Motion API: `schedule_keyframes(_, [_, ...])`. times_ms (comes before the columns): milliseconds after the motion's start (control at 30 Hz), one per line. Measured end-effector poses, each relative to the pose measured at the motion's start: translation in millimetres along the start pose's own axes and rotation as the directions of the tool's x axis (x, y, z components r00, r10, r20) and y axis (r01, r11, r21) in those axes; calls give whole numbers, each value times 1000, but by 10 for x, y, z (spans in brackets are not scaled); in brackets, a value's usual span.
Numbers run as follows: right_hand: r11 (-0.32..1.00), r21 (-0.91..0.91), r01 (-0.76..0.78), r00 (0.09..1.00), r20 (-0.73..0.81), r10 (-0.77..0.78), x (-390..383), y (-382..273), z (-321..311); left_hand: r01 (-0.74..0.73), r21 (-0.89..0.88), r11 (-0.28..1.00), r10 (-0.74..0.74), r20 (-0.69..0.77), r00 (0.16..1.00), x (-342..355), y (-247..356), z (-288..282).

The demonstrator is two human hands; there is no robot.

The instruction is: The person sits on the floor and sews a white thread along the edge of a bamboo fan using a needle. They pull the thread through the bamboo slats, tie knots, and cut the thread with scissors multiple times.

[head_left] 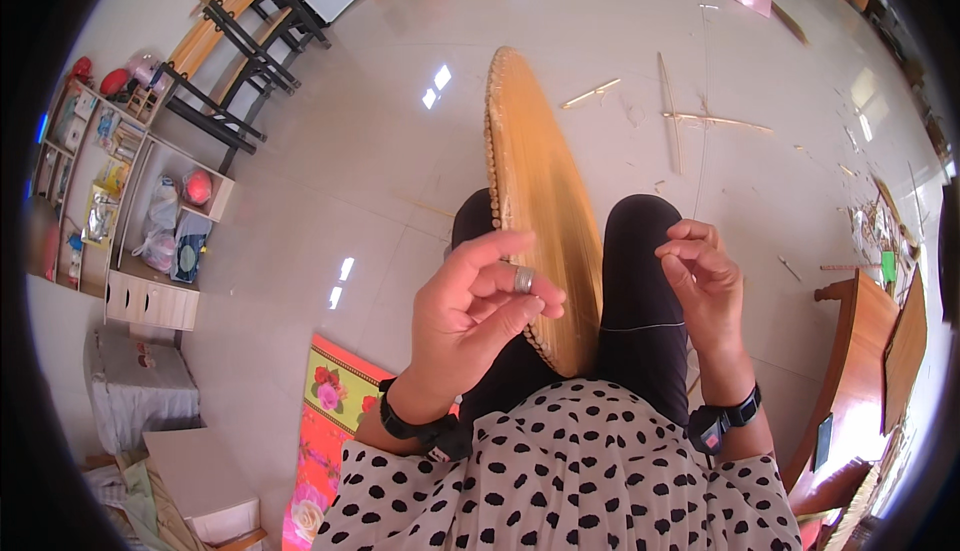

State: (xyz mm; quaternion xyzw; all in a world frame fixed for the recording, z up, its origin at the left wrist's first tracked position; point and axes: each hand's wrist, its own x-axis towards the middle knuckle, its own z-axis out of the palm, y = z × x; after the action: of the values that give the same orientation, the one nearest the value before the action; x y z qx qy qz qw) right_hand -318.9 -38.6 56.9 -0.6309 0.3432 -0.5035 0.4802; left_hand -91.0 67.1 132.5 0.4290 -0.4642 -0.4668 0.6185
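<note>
A round, flat disc of tan plant stalks (545, 181) stands on edge between my knees, its left rim showing a row of cut stalk ends. In front of its lower left side is my left hand (480, 311), wearing a ring. The index finger reaches forward while the thumb presses near the other fingertips; anything between them is too small to make out. Above my right thigh, apart from the disc, my right hand (708, 276) has its thumb and index finger pinched together. What they hold, if anything, cannot be seen. A thin pale line like thread (640, 329) crosses the right thigh.
Loose stalks (720, 122) and scraps lie on the tiled floor ahead and right. Shelves (150, 201) and a bench (235, 61) stand left. Beside my left leg is a flowered mat (325, 401); wooden furniture (850, 381) stands close on the right.
</note>
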Motion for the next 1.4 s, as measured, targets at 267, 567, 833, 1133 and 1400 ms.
schedule_keyframes(267, [986, 168, -12, 979, 203, -23, -33, -316, 176, -15, 105, 994, 4, 98, 995, 107, -149, 75])
schedule_keyframes(567, [978, 206, -13, 974, 225, -34, -49, -339, 287, 171, 192, 966, -191, 95, 977, 163, -257, 245])
schedule_keyframes(833, [973, -43, 225, 968, 126, -218, -8, -250, 325, 192, 386, 902, -232, 57, 971, 199, -305, 340])
schedule_keyframes(1133, [960, -133, 245, 962, 153, -225, 7, -169, 323, 127, 310, 942, -142, 26, 990, 219, -448, 347])
schedule_keyframes(1400, [995, -81, 60, 977, 211, -42, -24, -148, 261, 97, 361, 927, -125, 53, 991, 206, -460, 329])
